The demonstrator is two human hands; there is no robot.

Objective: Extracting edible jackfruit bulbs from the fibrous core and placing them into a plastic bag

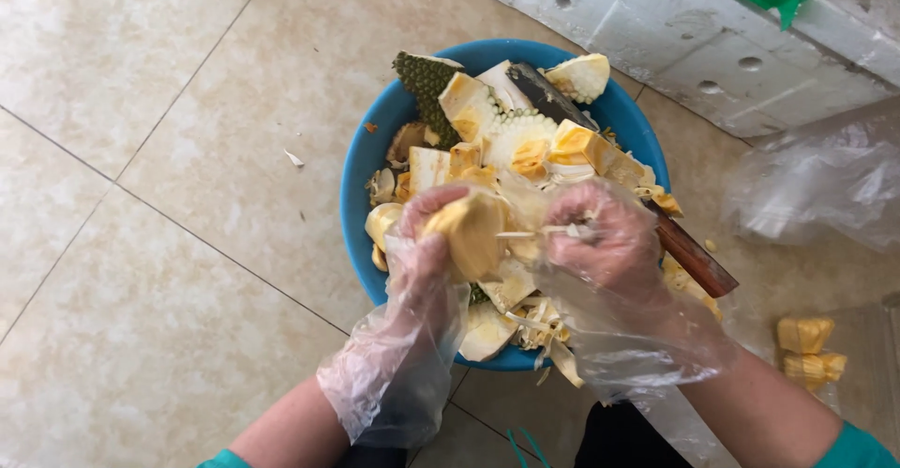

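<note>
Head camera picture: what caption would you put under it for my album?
Gloved left hand holds a yellow jackfruit pod while the right hand pulls fibres off it, over a blue bowl of cut jackfruit.

Over a blue basin (361,163) heaped with cut jackfruit pieces (487,121), the gloved left hand (427,243) is gripping a yellow jackfruit pod (472,234) while the gloved right hand (605,238) is pinching pale fibres (530,234) beside it. A knife (689,257) is lying across the heap. Peeled pods (808,351) are sitting on the tiled floor (169,243).
</note>
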